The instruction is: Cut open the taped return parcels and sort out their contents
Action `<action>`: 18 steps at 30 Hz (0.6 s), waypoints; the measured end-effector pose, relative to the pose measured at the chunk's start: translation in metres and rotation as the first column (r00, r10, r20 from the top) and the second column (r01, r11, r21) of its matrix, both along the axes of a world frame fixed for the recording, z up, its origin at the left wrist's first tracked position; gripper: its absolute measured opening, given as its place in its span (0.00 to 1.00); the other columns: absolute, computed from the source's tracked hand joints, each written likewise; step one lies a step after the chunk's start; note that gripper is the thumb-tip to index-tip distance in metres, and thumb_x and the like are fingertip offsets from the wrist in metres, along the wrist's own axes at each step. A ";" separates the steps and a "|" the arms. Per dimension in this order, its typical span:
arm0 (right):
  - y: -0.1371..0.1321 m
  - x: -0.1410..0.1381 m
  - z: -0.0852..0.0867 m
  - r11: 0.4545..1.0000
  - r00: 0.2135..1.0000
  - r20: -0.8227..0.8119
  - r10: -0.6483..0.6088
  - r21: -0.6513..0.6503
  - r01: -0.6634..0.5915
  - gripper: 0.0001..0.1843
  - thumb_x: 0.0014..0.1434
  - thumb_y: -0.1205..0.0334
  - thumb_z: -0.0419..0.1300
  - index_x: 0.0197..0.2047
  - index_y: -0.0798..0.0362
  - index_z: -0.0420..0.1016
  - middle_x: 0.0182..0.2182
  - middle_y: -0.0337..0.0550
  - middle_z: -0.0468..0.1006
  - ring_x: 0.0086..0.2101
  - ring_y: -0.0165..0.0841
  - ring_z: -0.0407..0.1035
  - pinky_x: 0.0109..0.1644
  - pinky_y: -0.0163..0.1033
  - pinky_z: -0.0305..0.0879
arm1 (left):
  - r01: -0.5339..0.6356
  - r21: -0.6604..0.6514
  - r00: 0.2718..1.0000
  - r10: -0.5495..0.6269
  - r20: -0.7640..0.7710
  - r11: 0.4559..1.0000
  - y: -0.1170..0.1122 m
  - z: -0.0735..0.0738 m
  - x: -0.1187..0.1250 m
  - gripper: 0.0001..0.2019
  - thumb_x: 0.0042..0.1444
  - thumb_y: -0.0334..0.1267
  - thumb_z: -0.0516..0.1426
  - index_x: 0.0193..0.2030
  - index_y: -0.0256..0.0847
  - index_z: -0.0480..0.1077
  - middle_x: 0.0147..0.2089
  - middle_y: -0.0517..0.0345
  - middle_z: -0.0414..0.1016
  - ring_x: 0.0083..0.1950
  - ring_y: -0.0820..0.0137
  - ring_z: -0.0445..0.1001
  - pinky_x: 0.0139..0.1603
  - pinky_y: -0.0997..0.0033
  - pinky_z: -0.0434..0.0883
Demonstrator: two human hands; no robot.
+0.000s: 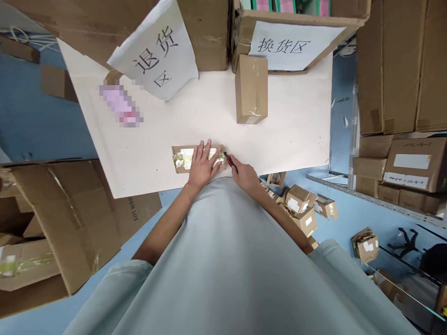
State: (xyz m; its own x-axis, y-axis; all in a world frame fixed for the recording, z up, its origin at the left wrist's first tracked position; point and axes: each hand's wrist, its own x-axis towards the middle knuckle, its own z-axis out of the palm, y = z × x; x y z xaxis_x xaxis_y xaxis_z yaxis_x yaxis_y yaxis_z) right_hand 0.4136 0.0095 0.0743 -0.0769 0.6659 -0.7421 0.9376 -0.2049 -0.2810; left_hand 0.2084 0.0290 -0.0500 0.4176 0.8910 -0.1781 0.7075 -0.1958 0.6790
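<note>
A small flat cardboard parcel (181,158) wrapped in clear tape lies near the front edge of the pale table (296,125). My left hand (202,165) rests flat on top of it with fingers spread. My right hand (245,176) is closed around a red and black cutter (229,160), whose tip touches the parcel's right end.
An upright cardboard box (251,88) stands further back on the table. Two paper signs (157,49) hang from large cartons at the back. A large open carton (52,223) sits on the left floor; several small parcels (303,209) lie on the blue floor to the right, beside stacked boxes (401,167).
</note>
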 end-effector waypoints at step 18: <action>-0.026 -0.073 0.006 0.998 0.966 0.254 -0.036 -0.033 0.046 0.42 0.80 0.73 0.42 0.92 0.51 0.38 0.56 0.68 0.87 0.55 0.47 0.86 0.55 0.46 0.82 | 0.057 0.007 0.994 -0.057 0.089 0.998 -0.006 -0.004 -0.004 0.30 0.80 0.55 0.52 0.82 0.50 0.69 0.92 0.47 0.51 0.94 0.45 0.37 0.90 0.26 0.40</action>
